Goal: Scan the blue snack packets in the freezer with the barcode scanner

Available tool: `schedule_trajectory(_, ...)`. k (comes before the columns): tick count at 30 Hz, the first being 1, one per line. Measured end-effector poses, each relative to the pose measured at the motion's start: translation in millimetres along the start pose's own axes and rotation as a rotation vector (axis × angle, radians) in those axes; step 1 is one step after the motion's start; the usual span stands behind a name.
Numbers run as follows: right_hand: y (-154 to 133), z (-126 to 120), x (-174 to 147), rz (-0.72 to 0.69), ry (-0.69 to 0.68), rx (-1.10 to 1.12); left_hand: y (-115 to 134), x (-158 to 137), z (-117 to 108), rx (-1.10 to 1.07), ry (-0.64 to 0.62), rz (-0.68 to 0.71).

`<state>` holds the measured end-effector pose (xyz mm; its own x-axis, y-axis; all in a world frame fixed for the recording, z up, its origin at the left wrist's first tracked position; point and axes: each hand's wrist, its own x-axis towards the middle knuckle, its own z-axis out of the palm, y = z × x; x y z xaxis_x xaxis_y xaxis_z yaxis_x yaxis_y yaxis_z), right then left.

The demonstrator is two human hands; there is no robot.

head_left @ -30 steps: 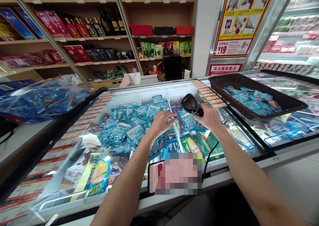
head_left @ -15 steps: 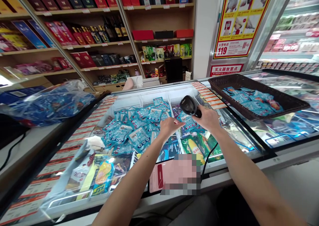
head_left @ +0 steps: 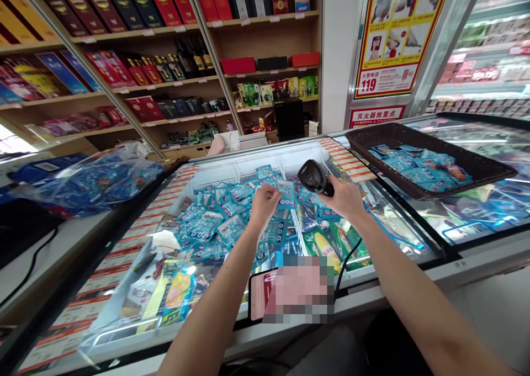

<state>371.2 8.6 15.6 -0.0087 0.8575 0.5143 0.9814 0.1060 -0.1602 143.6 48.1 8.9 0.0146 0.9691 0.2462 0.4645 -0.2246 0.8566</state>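
Note:
My right hand (head_left: 346, 199) is wrapped round the handle of a black barcode scanner (head_left: 312, 175), its head pointing left. Between the thumb and fingers of my left hand (head_left: 265, 202) is the edge of a light-blue packet (head_left: 286, 192), just left of the scanner. Below and around that hand lies a heap of similar blue packets (head_left: 232, 229) on the glass-topped chest freezer (head_left: 215, 166). The scanner's cable (head_left: 348, 260) runs down past a phone (head_left: 261, 296), part of whose screen is blurred out.
A dark woven basket (head_left: 488, 171) with more blue packets stands on the right. On the left, a clear plastic bag (head_left: 99, 183) full of blue packets rests on a counter. Shelves with boxes and bottles (head_left: 192, 58) line the back. Part of another person's arm (head_left: 217, 144) shows behind the freezer.
My left hand has moved left and slightly up, away from the right hand, and now a blue packet shows in its fingers. The right hand and scanner have stayed nearly still.

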Motion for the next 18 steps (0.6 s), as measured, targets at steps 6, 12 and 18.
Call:
schedule_trajectory(6, -1, 2, -1, -0.009, 0.008, -0.015, -21, 0, -22, -0.23, 0.171, -0.084)
schedule_trajectory(12, -4, 5, -1, -0.031, 0.011, -0.024, -35, 1, -28, -0.458, 0.236, -0.136)
schedule_trajectory(18, -8, 5, -4, -0.098, -0.024, -0.025, -38, 3, -26, -0.536, 0.298, -0.112)
